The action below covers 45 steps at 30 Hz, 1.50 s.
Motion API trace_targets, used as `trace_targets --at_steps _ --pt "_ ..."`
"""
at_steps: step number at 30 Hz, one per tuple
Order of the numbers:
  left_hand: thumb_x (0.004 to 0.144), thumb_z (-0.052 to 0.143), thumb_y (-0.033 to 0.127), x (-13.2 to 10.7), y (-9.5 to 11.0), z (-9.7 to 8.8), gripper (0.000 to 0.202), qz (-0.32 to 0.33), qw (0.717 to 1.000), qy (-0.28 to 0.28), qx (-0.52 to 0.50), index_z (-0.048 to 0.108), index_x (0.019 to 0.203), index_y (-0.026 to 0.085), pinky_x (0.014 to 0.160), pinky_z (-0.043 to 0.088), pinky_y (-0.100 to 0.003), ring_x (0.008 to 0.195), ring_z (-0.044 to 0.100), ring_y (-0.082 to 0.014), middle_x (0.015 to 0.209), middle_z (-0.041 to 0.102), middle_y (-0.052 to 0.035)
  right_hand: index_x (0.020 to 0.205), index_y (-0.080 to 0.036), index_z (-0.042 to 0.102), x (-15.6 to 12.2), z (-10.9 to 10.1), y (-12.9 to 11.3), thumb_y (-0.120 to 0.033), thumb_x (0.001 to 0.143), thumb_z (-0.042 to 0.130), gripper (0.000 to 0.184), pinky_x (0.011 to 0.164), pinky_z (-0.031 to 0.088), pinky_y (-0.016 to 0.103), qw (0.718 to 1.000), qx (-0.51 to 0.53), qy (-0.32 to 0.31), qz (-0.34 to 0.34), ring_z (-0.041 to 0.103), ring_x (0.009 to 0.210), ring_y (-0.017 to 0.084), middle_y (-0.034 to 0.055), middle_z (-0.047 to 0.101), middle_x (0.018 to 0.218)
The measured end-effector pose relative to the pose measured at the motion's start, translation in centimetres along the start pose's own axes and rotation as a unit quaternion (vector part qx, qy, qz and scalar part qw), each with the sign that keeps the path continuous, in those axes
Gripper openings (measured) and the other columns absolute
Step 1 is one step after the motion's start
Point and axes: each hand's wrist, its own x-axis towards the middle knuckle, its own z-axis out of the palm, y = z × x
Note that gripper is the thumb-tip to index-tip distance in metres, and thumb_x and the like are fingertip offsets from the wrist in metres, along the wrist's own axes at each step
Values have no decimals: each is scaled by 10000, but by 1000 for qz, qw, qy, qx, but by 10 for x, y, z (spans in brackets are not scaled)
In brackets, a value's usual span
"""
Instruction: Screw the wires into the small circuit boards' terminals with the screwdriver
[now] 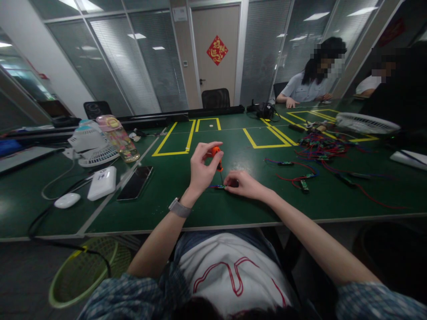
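Note:
My left hand [204,164] is closed around the orange handle of a screwdriver [217,155], held upright with its thin shaft pointing down. The shaft's tip meets a small green circuit board [219,187] lying on the green table, or stops just above it; I cannot tell which. Thin coloured wires run from the board's left end. With its fingertips pinched at the board's right end, my right hand [245,186] rests on the tabletop and steadies the board.
To the right lie loose wired boards [303,186] and a tangled wire pile [322,144]. A phone [135,183], white power bank [102,183], mouse [67,200], bottle [118,138] and white fan [96,151] are on the left. Yellow tape [171,154] marks the table. Another person [300,86] sits across.

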Motion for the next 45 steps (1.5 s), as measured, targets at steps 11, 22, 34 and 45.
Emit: trace_targets --at_steps 11,22,34,45 --pt "969 487 199 3 1 -4 233 -5 999 31 19 687 1086 226 827 523 -286 941 634 -141 1007 675 -45 819 -136 686 0 1 -1 -109 771 676 57 608 438 228 1000 -7 0 6 572 640 122 15 617 742" --pt "938 576 260 1 -3 -2 202 -11 999 32 23 697 1099 245 715 526 -238 816 607 -115 972 591 -35 841 -139 686 0 3 -1 -121 789 670 58 625 442 234 1000 -5 5 -10 576 657 126 20 617 764" --pt "928 600 259 -2 -2 2 219 -14 1000 22 -12 667 1134 227 755 527 -240 852 630 -117 1018 631 -41 837 -142 687 1 3 -2 -122 784 672 59 626 438 234 1000 -7 3 -9 574 660 127 17 620 757" --pt "985 464 258 -4 -1 0 262 -8 1000 2 13 655 1165 247 822 509 -298 886 614 -136 1035 639 -48 846 -140 685 1 3 0 -134 788 672 60 634 449 241 1000 0 2 -4 583 671 132 27 630 775"
